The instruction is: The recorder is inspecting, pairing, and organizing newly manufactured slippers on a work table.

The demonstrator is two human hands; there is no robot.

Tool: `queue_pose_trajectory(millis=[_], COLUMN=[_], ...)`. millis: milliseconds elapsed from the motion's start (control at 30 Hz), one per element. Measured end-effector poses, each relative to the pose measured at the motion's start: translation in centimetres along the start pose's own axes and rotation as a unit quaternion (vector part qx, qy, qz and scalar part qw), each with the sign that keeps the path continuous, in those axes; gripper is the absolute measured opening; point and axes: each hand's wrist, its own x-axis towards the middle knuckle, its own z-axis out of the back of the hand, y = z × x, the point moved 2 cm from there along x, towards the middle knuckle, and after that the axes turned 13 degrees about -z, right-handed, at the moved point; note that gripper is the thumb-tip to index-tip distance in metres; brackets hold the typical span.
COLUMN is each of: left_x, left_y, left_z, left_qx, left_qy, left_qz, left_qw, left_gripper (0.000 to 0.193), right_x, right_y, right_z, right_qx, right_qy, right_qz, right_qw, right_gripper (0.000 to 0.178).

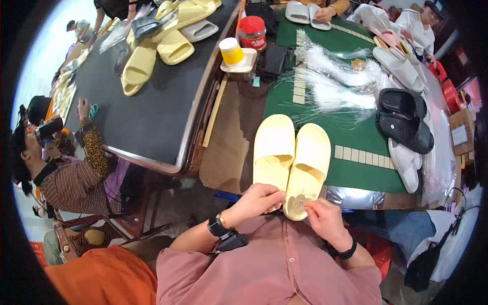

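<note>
Two pale yellow slide slippers lie side by side in front of me, toes pointing away. The heel of the left slipper (pixel 274 129) is partly behind my left hand (pixel 260 200). Its fingers are closed in a pinch at the inner edge of the right slipper (pixel 314 147), close to that slipper's heel. My right hand (pixel 327 219) is also closed, thumb and fingers pinched at the other side of the same heel. Between the hands a small round clear label (pixel 301 202) shows on the heel. Whatever thin thing the fingertips hold is too small to make out.
Bundles of clear plastic strands (pixel 335 86) lie on the green mat (pixel 351 175). Black slippers (pixel 404 119) and white ones are stacked right. A red-lidded jar (pixel 252 33) and yellow cup (pixel 231 52) stand ahead. More yellow slippers (pixel 140 68) lie on the dark table (pixel 157 112). Other people sit around.
</note>
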Motion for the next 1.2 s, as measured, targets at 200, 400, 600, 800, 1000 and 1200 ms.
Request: queue_pose_trajectory(millis=[200,400,600,800,1000,1200], left_x=[-1.4,-0.8,0.8,2.4,3.9,3.7], left_y=[1.3,0.8,0.5,0.0,-0.5,-1.4], left_z=[1.5,3.0,3.7,4.5,3.6,3.0], left_qx=[0.125,0.243,0.323,0.355,0.377,0.354], left_qy=[0.042,0.043,0.053,0.026,-0.099,-0.211], left_qz=[0.037,-0.013,-0.029,-0.051,-0.145,-0.205], left_qw=[0.991,0.969,0.944,0.933,0.91,0.888], left_gripper=[0.033,0.035,0.034,0.034,0.037,0.034], right_x=[-1.4,-1.2,-1.4,-0.7,2.1,5.4], right_y=[-0.3,0.6,1.0,1.3,1.3,0.0], right_z=[-1.8,-1.8,-2.6,-3.0,-2.8,-2.8], right_qx=[-0.027,-0.041,-0.029,-0.018,-0.069,-0.113], right_qy=[0.141,0.196,0.271,0.258,0.065,-0.07], right_qz=[0.004,0.009,0.011,0.028,0.006,-0.014], right_qw=[0.99,0.98,0.962,0.966,0.995,0.991], right_gripper=[0.012,0.016,0.018,0.019,0.021,0.015])
